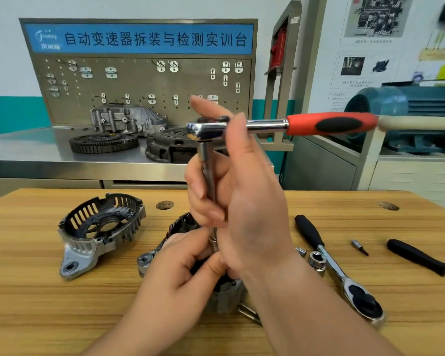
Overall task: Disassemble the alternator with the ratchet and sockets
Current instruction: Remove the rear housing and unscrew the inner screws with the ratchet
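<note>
Wooden bench top [36, 304] lies under your hands, with a steel bench [36, 147] and pegboard [139, 98] behind. Your left hand [185, 268] grips the alternator body [224, 296], which stands on the wood at lower centre. Your right hand [249, 201] curls round the extension bar [205, 155], upright above the alternator under the red-handled ratchet [332, 123]. A separate end housing [98, 227] lies left. A black-handled ratchet [339, 273] and loose socket [316, 259] lie right.

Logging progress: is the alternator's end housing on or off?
Off. The end housing lies by itself on the table, left of the alternator body.
</note>
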Action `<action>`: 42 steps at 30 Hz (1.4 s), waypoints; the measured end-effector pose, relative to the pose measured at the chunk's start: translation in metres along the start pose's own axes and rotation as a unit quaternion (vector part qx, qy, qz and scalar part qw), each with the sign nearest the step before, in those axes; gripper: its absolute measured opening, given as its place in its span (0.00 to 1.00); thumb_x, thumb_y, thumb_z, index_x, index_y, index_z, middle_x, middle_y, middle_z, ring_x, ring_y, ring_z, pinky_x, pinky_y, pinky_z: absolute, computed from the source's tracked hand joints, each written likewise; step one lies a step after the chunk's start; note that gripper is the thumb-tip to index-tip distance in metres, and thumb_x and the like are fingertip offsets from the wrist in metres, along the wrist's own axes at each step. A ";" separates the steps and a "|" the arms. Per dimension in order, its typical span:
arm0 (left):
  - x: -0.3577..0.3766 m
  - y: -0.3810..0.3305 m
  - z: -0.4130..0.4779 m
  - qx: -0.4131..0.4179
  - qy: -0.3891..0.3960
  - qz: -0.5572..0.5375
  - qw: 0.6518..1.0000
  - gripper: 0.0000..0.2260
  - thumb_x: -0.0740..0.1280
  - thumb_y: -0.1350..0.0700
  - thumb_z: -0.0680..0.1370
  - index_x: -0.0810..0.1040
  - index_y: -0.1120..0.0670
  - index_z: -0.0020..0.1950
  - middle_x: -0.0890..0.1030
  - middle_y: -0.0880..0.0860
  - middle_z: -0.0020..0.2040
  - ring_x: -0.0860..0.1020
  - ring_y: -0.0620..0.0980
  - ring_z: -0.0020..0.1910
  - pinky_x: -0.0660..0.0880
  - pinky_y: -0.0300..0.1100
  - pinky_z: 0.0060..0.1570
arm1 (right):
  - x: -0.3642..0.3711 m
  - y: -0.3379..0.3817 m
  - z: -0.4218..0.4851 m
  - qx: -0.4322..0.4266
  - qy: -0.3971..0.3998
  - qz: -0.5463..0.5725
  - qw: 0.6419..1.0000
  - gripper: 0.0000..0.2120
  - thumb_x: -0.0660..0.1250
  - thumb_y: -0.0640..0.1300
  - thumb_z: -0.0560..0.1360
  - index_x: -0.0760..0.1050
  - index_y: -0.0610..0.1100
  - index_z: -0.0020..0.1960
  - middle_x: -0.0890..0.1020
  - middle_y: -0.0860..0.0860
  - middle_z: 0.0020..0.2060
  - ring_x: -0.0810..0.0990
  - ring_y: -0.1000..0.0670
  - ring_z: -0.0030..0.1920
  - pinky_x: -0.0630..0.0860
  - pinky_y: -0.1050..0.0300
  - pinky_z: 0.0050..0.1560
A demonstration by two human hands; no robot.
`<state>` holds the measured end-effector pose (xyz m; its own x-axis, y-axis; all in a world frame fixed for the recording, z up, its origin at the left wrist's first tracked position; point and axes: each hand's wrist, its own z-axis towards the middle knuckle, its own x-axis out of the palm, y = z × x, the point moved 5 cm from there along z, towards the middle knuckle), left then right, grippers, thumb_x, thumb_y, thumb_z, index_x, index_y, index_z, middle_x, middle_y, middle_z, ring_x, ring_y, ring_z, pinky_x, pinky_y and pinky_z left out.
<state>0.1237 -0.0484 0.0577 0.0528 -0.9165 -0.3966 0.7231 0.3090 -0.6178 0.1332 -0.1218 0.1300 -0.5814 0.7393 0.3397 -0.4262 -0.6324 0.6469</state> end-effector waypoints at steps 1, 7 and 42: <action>0.000 0.001 0.000 -0.003 0.003 -0.005 1.000 0.11 0.61 0.45 0.74 0.76 0.50 0.48 0.81 0.42 0.36 0.77 0.40 0.37 0.73 0.37 0.43 | -0.003 -0.001 0.000 0.012 -0.009 0.010 1.000 0.22 0.57 0.60 0.73 0.76 0.51 0.61 0.69 0.50 0.26 0.59 0.55 0.21 0.56 0.64 0.22; -0.001 0.005 -0.001 -0.029 0.023 -0.024 0.999 0.12 0.61 0.45 0.74 0.77 0.46 0.53 0.84 0.50 0.42 0.80 0.51 0.43 0.73 0.61 0.50 | -0.006 0.004 -0.001 -0.033 -0.046 -0.074 0.996 0.14 0.61 0.52 0.78 0.77 0.56 0.61 0.75 0.48 0.34 0.72 0.53 0.30 0.69 0.62 0.27; -0.001 0.008 -0.003 -0.052 -0.009 -0.066 0.996 0.11 0.63 0.44 0.72 0.78 0.41 0.52 0.85 0.47 0.42 0.81 0.42 0.43 0.75 0.33 0.45 | -0.002 0.018 0.002 -0.085 -0.034 -0.165 0.982 0.14 0.60 0.46 0.78 0.74 0.55 0.62 0.81 0.51 0.55 0.83 0.53 0.42 0.79 0.61 0.35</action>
<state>0.1272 -0.0438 0.0513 -0.0242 -0.9550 -0.2956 0.6496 0.2097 -0.7308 0.1276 -0.1345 0.1425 -0.3472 0.9205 0.1794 -0.6958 -0.3811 0.6087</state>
